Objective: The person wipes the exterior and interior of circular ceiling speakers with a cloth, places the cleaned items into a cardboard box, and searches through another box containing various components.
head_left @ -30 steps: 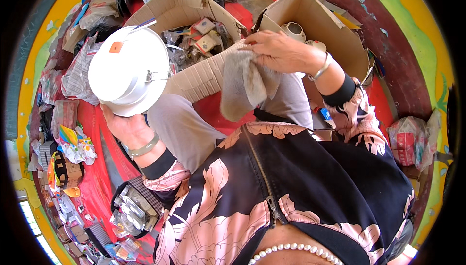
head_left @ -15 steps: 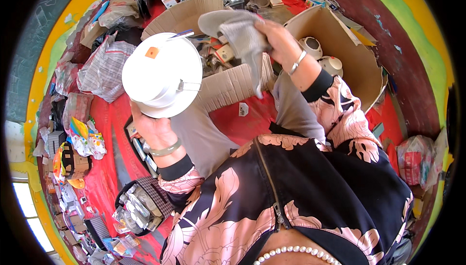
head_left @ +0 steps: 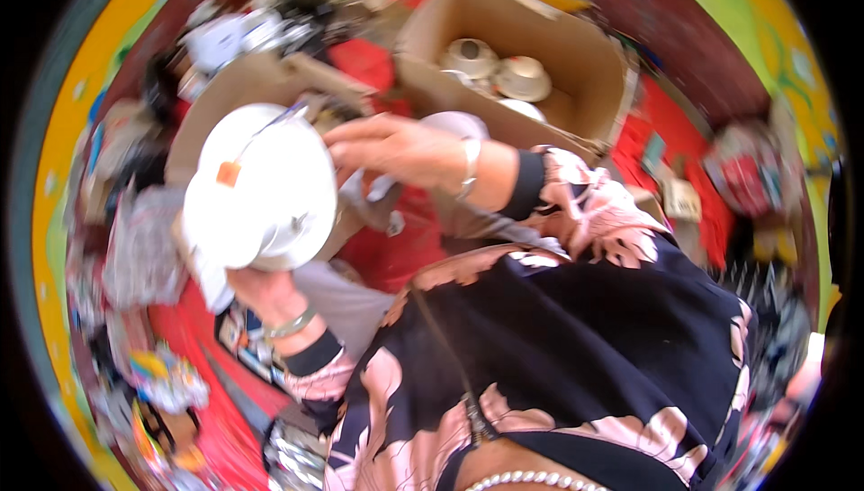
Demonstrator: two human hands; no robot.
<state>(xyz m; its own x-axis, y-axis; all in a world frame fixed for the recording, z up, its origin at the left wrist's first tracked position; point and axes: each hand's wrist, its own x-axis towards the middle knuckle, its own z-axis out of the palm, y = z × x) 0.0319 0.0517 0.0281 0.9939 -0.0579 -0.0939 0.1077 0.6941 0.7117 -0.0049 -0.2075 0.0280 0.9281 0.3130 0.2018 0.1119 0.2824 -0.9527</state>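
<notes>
My left hand (head_left: 263, 293) grips a white recessed downlight (head_left: 261, 194) from below, its broad round rim tilted toward the right. An orange label and thin wires show on the downlight, and a metal spring clip is blurred on its side. My right hand (head_left: 391, 151) reaches across to the downlight's right rim, fingers close to it or touching; blur hides which. Pale grey cloth (head_left: 376, 189) shows beneath its fingers, partly hidden by the hand. A whitish flap hangs by my left hand; what it belongs to is unclear.
An open cardboard box (head_left: 576, 86) with several white round fixtures (head_left: 524, 79) stands at the far right. Another open carton (head_left: 220, 95) sits behind the downlight. Plastic bags (head_left: 144, 248) and small goods crowd the left side. Red sheeting (head_left: 369, 257) covers the floor.
My right hand has come left and down with the cloth, from above the carton to the downlight's rim. The downlight has tilted. The view has swung right and is blurred.
</notes>
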